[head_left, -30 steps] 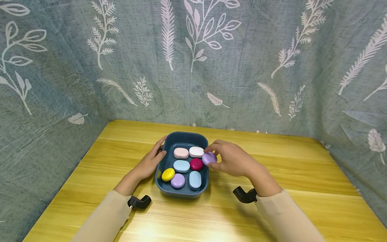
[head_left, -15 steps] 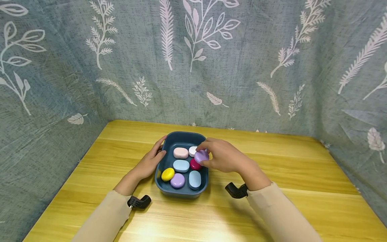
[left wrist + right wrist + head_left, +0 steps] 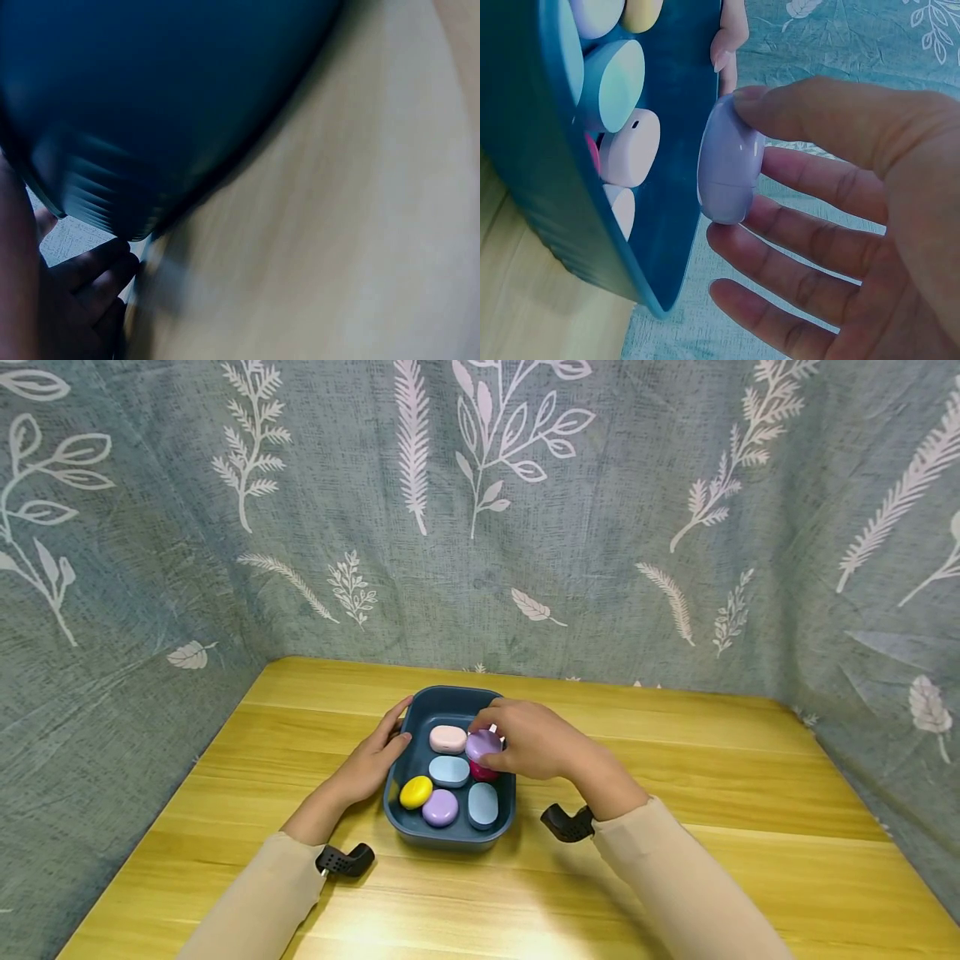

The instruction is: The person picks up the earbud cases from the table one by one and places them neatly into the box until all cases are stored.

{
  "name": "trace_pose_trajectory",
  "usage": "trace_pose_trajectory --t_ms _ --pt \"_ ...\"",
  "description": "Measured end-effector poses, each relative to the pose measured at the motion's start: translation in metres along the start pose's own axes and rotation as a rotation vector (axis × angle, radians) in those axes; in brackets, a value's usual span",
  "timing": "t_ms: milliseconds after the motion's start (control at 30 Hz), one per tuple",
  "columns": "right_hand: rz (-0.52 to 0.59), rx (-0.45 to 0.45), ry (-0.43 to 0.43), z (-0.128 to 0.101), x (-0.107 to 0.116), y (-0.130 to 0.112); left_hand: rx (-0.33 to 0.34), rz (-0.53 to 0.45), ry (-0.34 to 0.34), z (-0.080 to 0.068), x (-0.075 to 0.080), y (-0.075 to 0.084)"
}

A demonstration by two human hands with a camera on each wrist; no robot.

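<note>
My right hand (image 3: 532, 739) pinches a round, glossy lilac earbud case (image 3: 483, 746) between thumb and fingers. The seam around that case (image 3: 727, 161) shows in the right wrist view. It hovers over the right half of a dark blue box (image 3: 450, 842), partly covering a crimson case (image 3: 483, 773). My left hand (image 3: 371, 764) holds the box's left wall, thumb at the rim and fingers outside. Inside lie a pink case (image 3: 447, 740), two light blue cases (image 3: 449, 772), a yellow one (image 3: 416, 792) and another lilac one (image 3: 440, 808). A white case is mostly hidden by my right hand.
The box stands on a yellow wood-grain table (image 3: 712, 777). A grey-blue leaf-patterned cloth (image 3: 480, 593) hangs behind the table and along both sides. Black mounts (image 3: 345, 861) sit on both wrists.
My right hand has carried the lilac case leftward from the box's right rim to over the crimson and white cases. The left hand and box have stayed in place.
</note>
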State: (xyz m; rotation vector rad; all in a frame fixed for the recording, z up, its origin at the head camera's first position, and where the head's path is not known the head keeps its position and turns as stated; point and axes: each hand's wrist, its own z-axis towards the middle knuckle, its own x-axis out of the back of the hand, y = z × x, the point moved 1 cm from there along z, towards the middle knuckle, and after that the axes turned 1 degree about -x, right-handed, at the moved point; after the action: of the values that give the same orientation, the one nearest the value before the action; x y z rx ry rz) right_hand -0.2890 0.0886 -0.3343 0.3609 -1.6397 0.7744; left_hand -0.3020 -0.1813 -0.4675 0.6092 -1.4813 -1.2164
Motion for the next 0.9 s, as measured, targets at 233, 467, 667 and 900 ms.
trace_pose_trajectory --t_ms 233,467,667,900 --pt "-0.008 0.008 0.0 0.009 -0.003 -0.003 -0.003 0.005 0.007 0.001 0.0 -0.003" --pt "-0.021 0.016 -0.025 0.017 -0.004 -0.008 0.002 0.004 0.009 0.001 0.0 -0.002" --pt "-0.021 0.008 -0.055 0.024 -0.005 -0.015 0.011 0.005 0.003 0.001 0.0 -0.001" --pt "-0.043 0.02 -0.079 0.033 -0.006 -0.023 0.008 0.006 -0.004 0.0 0.0 -0.002"
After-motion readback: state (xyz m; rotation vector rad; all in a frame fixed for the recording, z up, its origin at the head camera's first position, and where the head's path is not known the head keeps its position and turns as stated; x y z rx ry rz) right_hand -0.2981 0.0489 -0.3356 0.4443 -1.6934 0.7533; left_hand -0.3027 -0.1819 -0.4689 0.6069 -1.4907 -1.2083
